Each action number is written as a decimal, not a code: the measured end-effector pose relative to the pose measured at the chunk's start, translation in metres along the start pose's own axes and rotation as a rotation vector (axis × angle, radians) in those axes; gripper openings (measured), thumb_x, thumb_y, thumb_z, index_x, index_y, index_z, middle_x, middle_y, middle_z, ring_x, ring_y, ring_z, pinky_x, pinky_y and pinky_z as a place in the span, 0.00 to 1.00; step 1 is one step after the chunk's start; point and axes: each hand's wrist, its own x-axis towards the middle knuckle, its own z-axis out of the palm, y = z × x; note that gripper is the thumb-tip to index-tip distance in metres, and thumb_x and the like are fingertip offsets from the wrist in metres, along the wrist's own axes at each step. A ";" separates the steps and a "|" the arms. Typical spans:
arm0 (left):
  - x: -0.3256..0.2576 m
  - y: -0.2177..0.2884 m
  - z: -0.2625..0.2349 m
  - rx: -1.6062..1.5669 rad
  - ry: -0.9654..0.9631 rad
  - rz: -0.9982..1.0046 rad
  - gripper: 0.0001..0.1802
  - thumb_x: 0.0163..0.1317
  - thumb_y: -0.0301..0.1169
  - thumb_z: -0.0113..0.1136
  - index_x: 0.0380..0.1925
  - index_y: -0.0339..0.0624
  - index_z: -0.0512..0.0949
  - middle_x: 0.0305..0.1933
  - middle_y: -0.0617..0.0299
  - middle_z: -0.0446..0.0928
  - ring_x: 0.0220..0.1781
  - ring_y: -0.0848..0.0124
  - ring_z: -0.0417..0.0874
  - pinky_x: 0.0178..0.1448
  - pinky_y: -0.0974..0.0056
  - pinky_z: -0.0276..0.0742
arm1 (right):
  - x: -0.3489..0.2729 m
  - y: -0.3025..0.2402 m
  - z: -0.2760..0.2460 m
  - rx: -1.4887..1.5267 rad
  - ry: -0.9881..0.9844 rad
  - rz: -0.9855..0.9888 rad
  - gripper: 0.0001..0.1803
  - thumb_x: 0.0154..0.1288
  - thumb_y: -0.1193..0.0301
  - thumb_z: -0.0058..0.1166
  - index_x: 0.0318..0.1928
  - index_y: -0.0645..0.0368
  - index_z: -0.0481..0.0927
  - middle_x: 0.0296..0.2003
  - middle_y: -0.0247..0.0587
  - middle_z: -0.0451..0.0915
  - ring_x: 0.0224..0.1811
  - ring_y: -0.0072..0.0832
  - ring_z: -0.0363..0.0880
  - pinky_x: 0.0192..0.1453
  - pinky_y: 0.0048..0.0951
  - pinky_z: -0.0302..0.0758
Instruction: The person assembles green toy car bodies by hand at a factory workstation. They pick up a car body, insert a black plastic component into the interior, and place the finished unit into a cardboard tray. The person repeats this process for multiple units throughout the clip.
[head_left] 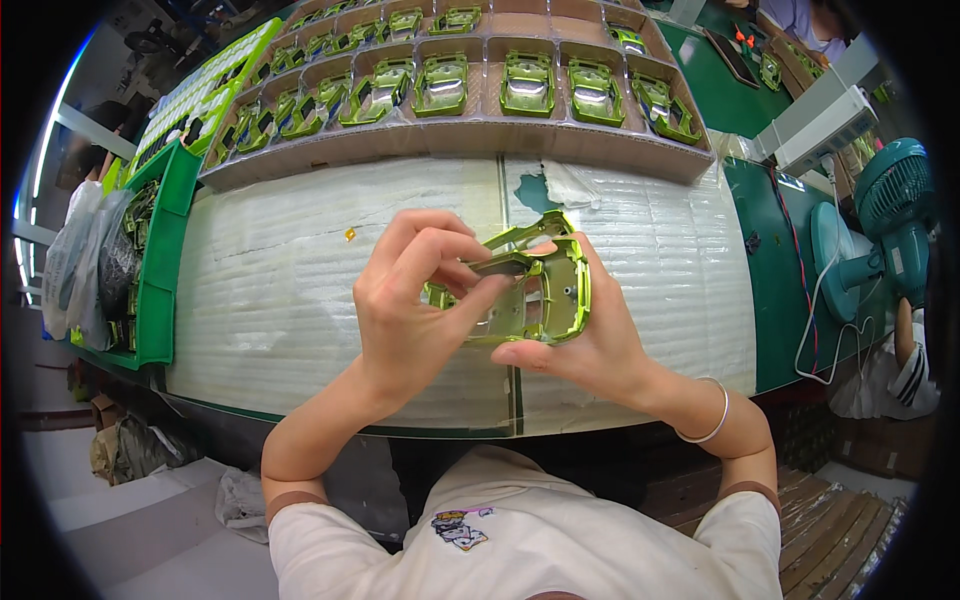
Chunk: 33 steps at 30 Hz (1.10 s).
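My right hand [590, 345] cradles a shiny lime-green plastic frame part [555, 290] from below and behind, held above the white foam-covered table [300, 290]. My left hand [415, 300] reaches over it from the left. Its thumb and fingers pinch a small dark flat piece [500, 266] against the frame's inner face. A bracelet sits on my right wrist.
A brown cardboard tray [450, 135] with compartments full of similar green parts stands at the far table edge. A green bin [160, 250] with dark parts and plastic bags sits at left. A teal desk fan [885, 225] with white cable stands at right. Another person's sleeve shows at far right.
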 end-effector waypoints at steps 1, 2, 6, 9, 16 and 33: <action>0.001 0.001 0.000 -0.008 0.008 -0.024 0.09 0.43 0.18 0.65 0.24 0.41 0.76 0.27 0.62 0.77 0.21 0.76 0.78 0.25 0.72 0.74 | 0.000 0.000 0.000 0.009 -0.004 0.008 0.35 0.36 0.63 0.73 0.42 0.60 0.64 0.35 0.45 0.76 0.36 0.35 0.78 0.39 0.31 0.73; 0.001 0.002 -0.001 0.019 -0.030 -0.026 0.09 0.43 0.19 0.65 0.26 0.41 0.77 0.28 0.62 0.77 0.22 0.74 0.78 0.26 0.71 0.74 | 0.000 0.000 0.000 0.015 -0.007 0.017 0.36 0.35 0.63 0.73 0.42 0.60 0.64 0.35 0.45 0.76 0.36 0.36 0.78 0.39 0.31 0.73; 0.007 -0.004 -0.007 0.217 -0.145 0.159 0.14 0.42 0.21 0.65 0.32 0.41 0.77 0.30 0.60 0.78 0.27 0.68 0.79 0.32 0.67 0.74 | 0.001 -0.004 -0.002 -0.028 -0.010 -0.022 0.36 0.35 0.63 0.74 0.42 0.60 0.64 0.32 0.43 0.75 0.34 0.35 0.78 0.39 0.31 0.73; 0.008 -0.007 -0.008 0.231 -0.243 0.258 0.15 0.43 0.21 0.64 0.35 0.40 0.77 0.31 0.59 0.77 0.32 0.63 0.78 0.36 0.64 0.73 | -0.002 -0.005 -0.005 -0.118 -0.059 -0.038 0.37 0.35 0.64 0.74 0.45 0.60 0.64 0.37 0.43 0.72 0.38 0.32 0.75 0.39 0.31 0.74; 0.000 -0.010 -0.003 -0.414 -0.088 0.010 0.17 0.48 0.20 0.61 0.39 0.36 0.71 0.35 0.59 0.76 0.35 0.68 0.78 0.38 0.67 0.75 | -0.001 -0.003 0.001 0.201 0.001 -0.190 0.44 0.38 0.66 0.72 0.57 0.58 0.60 0.47 0.41 0.67 0.47 0.32 0.70 0.47 0.33 0.73; 0.009 -0.033 -0.012 -0.415 -0.152 0.392 0.12 0.52 0.21 0.61 0.36 0.38 0.70 0.34 0.56 0.71 0.36 0.62 0.80 0.43 0.55 0.81 | -0.006 -0.004 -0.007 -0.291 0.051 -0.478 0.36 0.26 0.73 0.69 0.46 0.57 0.74 0.42 0.35 0.73 0.43 0.34 0.70 0.46 0.32 0.64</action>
